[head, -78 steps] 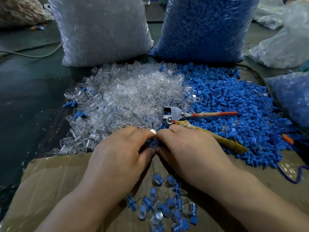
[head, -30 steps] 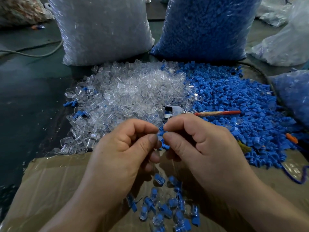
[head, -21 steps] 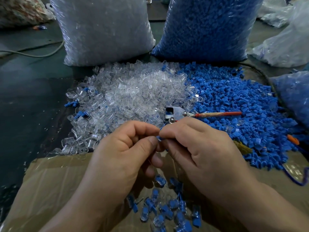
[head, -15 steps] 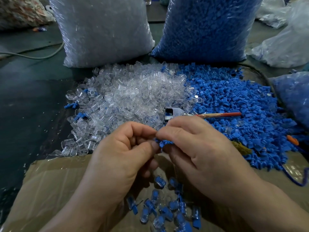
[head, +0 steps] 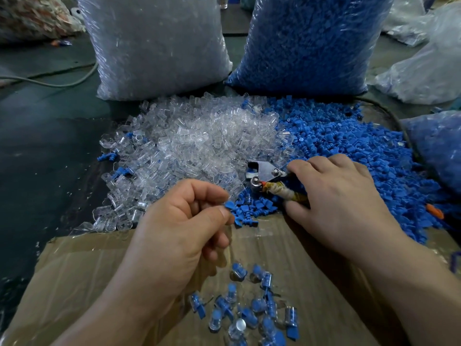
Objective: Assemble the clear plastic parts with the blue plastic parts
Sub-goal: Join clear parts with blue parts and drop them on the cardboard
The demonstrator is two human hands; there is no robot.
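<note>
- One blue part (head: 229, 204) is sitting pinched between your left hand's (head: 179, 221) thumb and forefinger.
- Your right hand (head: 336, 196) is gripping the pliers (head: 264, 171) by their wrapped handle.

Transparent clear parts (head: 199, 146), vivid blue parts (head: 349, 146), brown cardboard (head: 74, 270), dark green floor (head: 50, 146); pliers handle (head: 282, 192) wrapping seems whitish-yellow

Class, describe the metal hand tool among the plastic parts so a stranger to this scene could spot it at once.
Find the clear pile and the blue pile lying side by side before a pale bag and a blue bag. Where they meet, at the near edge, the right hand holds the tool. It alone is shiny metal, with a wrapped handle.
</note>
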